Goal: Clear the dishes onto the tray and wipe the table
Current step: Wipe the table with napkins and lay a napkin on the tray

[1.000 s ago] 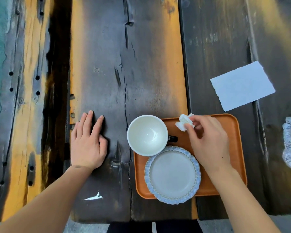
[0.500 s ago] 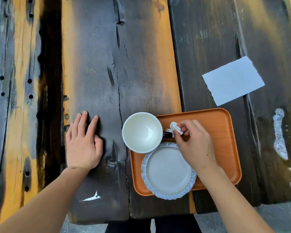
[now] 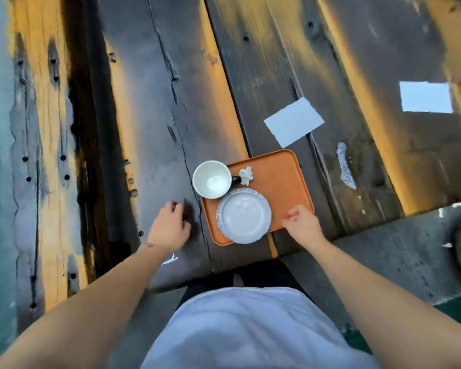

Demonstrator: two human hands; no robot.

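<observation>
**woodbench_fan:** Weathered plank table, dark stain with orange streaks. Orange tray sits by the near edge and already carries the white cup, the scalloped plate and a crumpled tissue lying right by the cup's handle. So the dishes look cleared, and I'd guess wiping is next?

**tidy_tom:** Yeah, that's my read. What matters is where the wiping paper is: the nearer white napkin lies flat beyond the tray's far right corner, long axis slanting up to the right. Right hand is the closer one, so it'd reach forward past the tray. Another white sheet sits well off to the right.

**woodbench_fan:** Hands?

**tidy_tom:** Right one hovers at the tray's near right corner, fingers loosely curled, nothing in them. Left hand rests on the planks left of the tray, fingers bent a bit.

**woodbench_fan:** Changed from half a second ago?

**tidy_tom:** The right hand was pinching that tissue by the cup handle; now it's dropped on the tray and the hand has pulled back. Camera sits much higher too.
</observation>
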